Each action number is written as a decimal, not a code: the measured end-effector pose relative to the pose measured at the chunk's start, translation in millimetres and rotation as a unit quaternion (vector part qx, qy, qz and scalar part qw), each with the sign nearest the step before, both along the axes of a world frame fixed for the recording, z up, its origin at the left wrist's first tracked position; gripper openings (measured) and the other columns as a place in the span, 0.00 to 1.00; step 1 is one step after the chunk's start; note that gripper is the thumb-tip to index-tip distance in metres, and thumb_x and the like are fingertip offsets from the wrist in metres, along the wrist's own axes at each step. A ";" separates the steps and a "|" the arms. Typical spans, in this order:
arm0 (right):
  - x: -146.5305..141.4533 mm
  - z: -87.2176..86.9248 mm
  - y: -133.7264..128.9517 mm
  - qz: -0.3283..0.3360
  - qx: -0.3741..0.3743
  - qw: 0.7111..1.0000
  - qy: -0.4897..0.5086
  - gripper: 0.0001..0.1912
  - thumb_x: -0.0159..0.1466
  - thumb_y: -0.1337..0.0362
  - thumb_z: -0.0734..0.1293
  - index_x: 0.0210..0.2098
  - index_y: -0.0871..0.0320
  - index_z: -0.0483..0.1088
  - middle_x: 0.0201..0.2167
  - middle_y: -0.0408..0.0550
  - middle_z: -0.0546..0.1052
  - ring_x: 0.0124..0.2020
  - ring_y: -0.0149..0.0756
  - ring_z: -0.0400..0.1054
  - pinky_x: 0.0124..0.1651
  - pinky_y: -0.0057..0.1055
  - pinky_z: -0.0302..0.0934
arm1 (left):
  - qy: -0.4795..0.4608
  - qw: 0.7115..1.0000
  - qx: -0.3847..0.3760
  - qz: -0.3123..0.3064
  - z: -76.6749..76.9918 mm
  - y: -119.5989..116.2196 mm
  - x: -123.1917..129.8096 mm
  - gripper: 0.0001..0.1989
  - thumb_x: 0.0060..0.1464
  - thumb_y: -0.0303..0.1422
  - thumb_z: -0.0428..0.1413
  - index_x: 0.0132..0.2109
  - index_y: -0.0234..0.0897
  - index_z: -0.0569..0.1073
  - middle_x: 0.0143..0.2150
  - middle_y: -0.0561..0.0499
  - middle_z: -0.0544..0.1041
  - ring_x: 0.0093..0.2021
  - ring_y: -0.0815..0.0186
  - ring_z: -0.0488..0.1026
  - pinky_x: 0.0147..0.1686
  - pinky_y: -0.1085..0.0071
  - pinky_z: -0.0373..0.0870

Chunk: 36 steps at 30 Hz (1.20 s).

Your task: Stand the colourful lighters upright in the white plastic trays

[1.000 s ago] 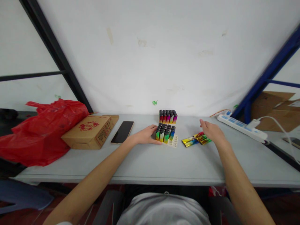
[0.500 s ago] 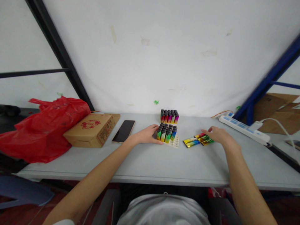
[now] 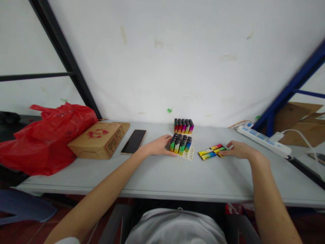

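Note:
My left hand (image 3: 161, 145) is wrapped round the left side of a white tray (image 3: 188, 154) and its upright lighters (image 3: 181, 145), which have black tops and coloured bodies. Free round holes show at the tray's right front. Behind it stands a second block of upright lighters (image 3: 183, 126). Several shiny lighters (image 3: 208, 155) lie flat to the right of the tray. At their right end my right hand (image 3: 235, 150) has thumb and fingers apart, with the thumb touching or just over a yellow-green lighter; I see nothing held in it.
On the left are a red plastic bag (image 3: 50, 135), a cardboard box (image 3: 96, 139) and a black phone (image 3: 134, 141). A white power strip (image 3: 264, 141) with a plugged cable lies at the right. The wall rises behind the table (image 3: 177, 179).
My right hand has shifted slightly right and lower, uncovering more of the flat lighters, and its thumb now reaches towards their right end. My left hand stays in place.

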State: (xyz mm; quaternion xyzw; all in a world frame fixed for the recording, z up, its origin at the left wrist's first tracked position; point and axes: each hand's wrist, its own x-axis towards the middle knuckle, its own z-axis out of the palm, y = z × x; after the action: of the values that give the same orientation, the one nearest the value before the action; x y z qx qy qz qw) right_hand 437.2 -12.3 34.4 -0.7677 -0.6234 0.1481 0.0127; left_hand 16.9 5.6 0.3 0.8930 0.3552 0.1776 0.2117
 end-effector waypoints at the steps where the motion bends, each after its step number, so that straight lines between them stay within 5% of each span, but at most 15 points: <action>1: 0.6 -0.6 0.8 0.003 -0.001 1.000 0.002 0.39 0.47 0.37 0.75 0.47 0.60 0.76 0.45 0.60 0.83 0.43 0.53 0.79 0.38 0.38 0.70 | 0.000 1.000 0.001 -0.001 0.2 -0.1 0.0 0.43 0.51 0.57 0.67 0.66 0.35 0.69 0.67 0.37 0.70 0.66 0.45 0.68 0.69 0.55 0.63; 16: -0.4 4.6 4.6 0.045 0.104 0.994 -0.010 0.18 0.53 0.54 0.75 0.39 0.58 0.80 0.38 0.54 0.83 0.34 0.45 0.78 0.34 0.34 0.65 | 0.004 1.000 0.003 0.003 -3.7 1.5 -1.9 0.45 0.51 0.57 0.67 0.67 0.35 0.68 0.67 0.37 0.69 0.67 0.45 0.67 0.70 0.55 0.60; 22: 4.9 4.7 7.0 0.077 0.214 0.972 0.063 0.15 0.55 0.60 0.72 0.41 0.55 0.81 0.41 0.52 0.84 0.33 0.45 0.79 0.37 0.38 0.67 | 0.008 1.000 0.008 -0.001 -3.2 1.4 -1.8 0.44 0.52 0.57 0.66 0.67 0.35 0.68 0.67 0.37 0.69 0.67 0.46 0.67 0.70 0.55 0.61; 25: -3.7 4.4 7.3 0.090 0.280 0.937 0.188 0.22 0.54 0.57 0.73 0.48 0.54 0.79 0.46 0.53 0.84 0.35 0.46 0.80 0.39 0.40 0.70 | 0.005 1.000 0.010 0.000 -3.3 1.3 -2.2 0.44 0.51 0.58 0.66 0.67 0.36 0.68 0.67 0.38 0.70 0.66 0.46 0.68 0.69 0.55 0.63; 29: -32.5 10.6 1.7 0.053 0.353 0.845 0.398 0.37 0.51 0.47 0.79 0.56 0.55 0.73 0.41 0.53 0.85 0.41 0.49 0.81 0.46 0.43 0.73 | 0.008 1.000 0.010 0.003 -1.9 -0.2 -2.0 0.44 0.51 0.57 0.66 0.66 0.36 0.68 0.67 0.37 0.70 0.66 0.46 0.68 0.69 0.56 0.62; 32: -56.4 15.4 -4.4 0.048 0.327 0.798 0.504 0.32 0.49 0.46 0.82 0.47 0.56 0.78 0.41 0.53 0.85 0.47 0.49 0.79 0.53 0.43 0.72 | 0.006 1.000 0.005 0.004 0.6 -1.9 -1.0 0.43 0.52 0.56 0.66 0.66 0.35 0.69 0.67 0.37 0.69 0.66 0.46 0.68 0.69 0.56 0.62; 36: -83.2 15.2 -10.0 0.048 0.251 0.778 0.574 0.26 0.52 0.45 0.80 0.42 0.55 0.79 0.41 0.49 0.82 0.43 0.41 0.77 0.50 0.38 0.73 | 0.006 1.000 -0.010 0.012 2.4 -3.1 0.2 0.44 0.51 0.56 0.67 0.66 0.33 0.68 0.67 0.36 0.70 0.67 0.45 0.68 0.70 0.56 0.61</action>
State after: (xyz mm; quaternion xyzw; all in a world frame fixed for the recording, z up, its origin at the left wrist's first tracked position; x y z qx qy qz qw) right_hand 354.0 -22.3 49.6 -0.4791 -0.5520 0.3999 0.5530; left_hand 17.2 2.5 2.7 0.8878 0.3684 0.1715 0.2162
